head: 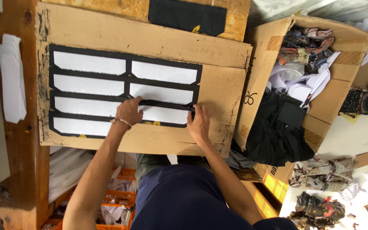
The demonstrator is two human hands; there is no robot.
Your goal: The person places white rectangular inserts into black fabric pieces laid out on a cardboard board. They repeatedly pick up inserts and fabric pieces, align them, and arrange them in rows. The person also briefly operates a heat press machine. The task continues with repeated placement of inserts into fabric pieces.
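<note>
Item: black strip [167, 103] pressed flat onto black-framed white panels [124, 91] by our left hand [129, 111] and right hand [199, 123], fingers spread, clamped on nothing; laying step, next calls for smoothing it straight.

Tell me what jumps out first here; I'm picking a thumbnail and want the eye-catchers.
The black frame with eight white panels lies on a flat cardboard sheet at centre. The left hand, a beaded bracelet on its wrist, and the right hand press on a black bar along the frame's lower right. To the right, an open cardboard box holds black cloth, white paper and patterned scraps.
</note>
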